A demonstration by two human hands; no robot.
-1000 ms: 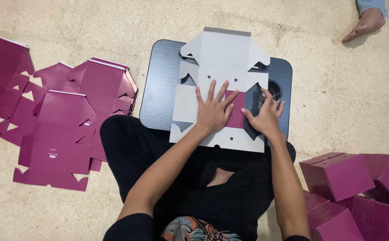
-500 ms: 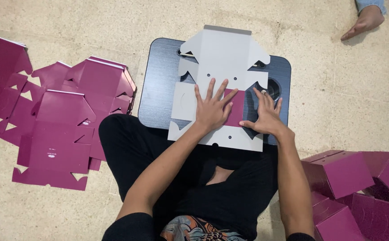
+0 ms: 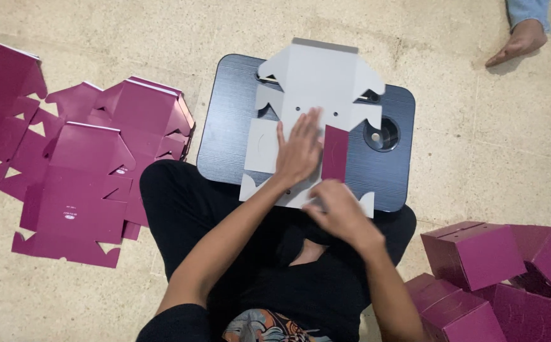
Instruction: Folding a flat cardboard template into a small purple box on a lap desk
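**Left hand flat on box blank, right hand blurred at its near edge**

Near side first: I'm seated on the floor, lap tray across my legs. My right hand (image 3: 338, 212) sits at the near edge of the flat box blank (image 3: 316, 95), over the bottom flap. It's motion-blurred, so I cannot tell if the fingers are spread or pinching, or whether it grips the card at all.

My left hand (image 3: 299, 151) is pressed palm-down on the middle of the blank, fingers extended and close together, nothing grasped. Just right of it a narrow maroon flap (image 3: 335, 152) is turned over, showing the coloured face.

The blank lies white side up on the dark tabletop (image 3: 228, 126) of the lap tray, die-cut, with tabs and notches round the edges. Its far end hangs past the tray's far rim. A round recess (image 3: 381, 133) in the tabletop shows just right of the blank.

To my right, near: folded-up maroon boxes (image 3: 475, 253), several, clustered and touching on the floor.

To my left: a loose pile of flat maroon blanks (image 3: 76, 190), coloured side up, overlapping, with small pale print I'm not reading out.

Far right corner: another person's bare foot (image 3: 519, 41) and a blue trouser cuff, well apart from the tray.
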